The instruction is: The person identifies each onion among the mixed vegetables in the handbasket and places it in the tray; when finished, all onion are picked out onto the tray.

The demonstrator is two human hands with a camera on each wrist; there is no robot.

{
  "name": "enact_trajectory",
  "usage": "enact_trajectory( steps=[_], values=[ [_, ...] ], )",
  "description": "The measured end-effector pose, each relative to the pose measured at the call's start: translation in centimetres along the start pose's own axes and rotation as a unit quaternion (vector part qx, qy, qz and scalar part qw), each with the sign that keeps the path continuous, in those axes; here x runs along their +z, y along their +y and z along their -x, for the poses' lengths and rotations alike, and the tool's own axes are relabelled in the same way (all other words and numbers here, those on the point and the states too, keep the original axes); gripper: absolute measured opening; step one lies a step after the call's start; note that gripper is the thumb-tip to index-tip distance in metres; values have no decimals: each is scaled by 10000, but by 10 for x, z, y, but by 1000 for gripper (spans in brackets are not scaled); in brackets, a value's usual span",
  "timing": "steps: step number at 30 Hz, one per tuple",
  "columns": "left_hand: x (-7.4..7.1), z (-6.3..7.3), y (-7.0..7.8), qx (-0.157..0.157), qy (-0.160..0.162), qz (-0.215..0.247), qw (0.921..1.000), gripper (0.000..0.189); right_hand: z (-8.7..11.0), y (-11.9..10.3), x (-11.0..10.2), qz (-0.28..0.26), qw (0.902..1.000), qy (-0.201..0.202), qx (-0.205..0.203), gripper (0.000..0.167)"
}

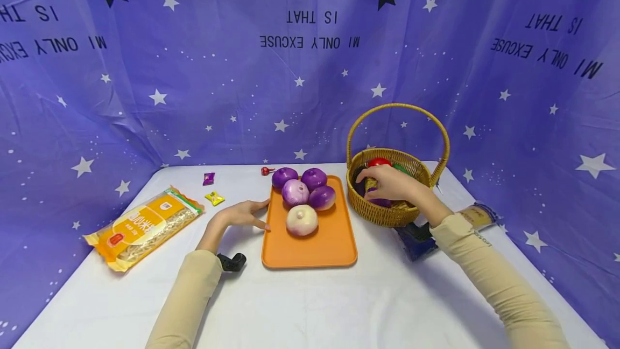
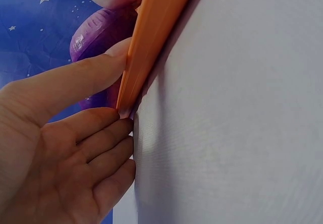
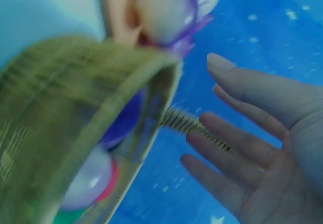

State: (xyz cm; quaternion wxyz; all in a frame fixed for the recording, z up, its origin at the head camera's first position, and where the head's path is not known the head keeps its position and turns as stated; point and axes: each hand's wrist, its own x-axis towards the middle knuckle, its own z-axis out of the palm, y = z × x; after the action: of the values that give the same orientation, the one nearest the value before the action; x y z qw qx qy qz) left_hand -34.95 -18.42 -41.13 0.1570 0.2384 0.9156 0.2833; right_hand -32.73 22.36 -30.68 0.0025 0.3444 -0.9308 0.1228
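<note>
On the table, an orange tray (image 1: 310,255) holds several purple onions (image 1: 314,178) and a pale onion (image 1: 302,220). My left hand (image 1: 244,215) is at the tray's left edge. In the left wrist view, its thumb lies against the tray rim (image 2: 156,27), while the other fingers extend beside the edge. My right hand (image 1: 389,182) is over the wicker basket (image 1: 382,217). Seen from the right wrist, its fingers are spread with nothing between them. Inside the basket are a red round item (image 1: 379,162), a green item (image 1: 402,169) and purple round items (image 3: 123,118).
The basket's tall handle (image 1: 398,105) arches above it. A bag of dry food (image 1: 145,228) lies at the left, near a purple candy (image 1: 209,179) and a yellow candy (image 1: 215,198). A red wrapped candy (image 1: 266,170) lies behind the tray. Another packet (image 1: 477,215) is partly behind my right arm.
</note>
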Motion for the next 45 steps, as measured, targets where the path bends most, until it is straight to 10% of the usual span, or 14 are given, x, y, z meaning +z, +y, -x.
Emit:
enact_trajectory(
  steps=[24,45],
  values=[
    [3,1,0,-52,8,39,10000,89,-7,41,8,489,9882,-1447,-55,46],
    [2,2,-1,-49,13,19,10000,89,11,18,-32,552,9967,206,-562,54]
  ],
)
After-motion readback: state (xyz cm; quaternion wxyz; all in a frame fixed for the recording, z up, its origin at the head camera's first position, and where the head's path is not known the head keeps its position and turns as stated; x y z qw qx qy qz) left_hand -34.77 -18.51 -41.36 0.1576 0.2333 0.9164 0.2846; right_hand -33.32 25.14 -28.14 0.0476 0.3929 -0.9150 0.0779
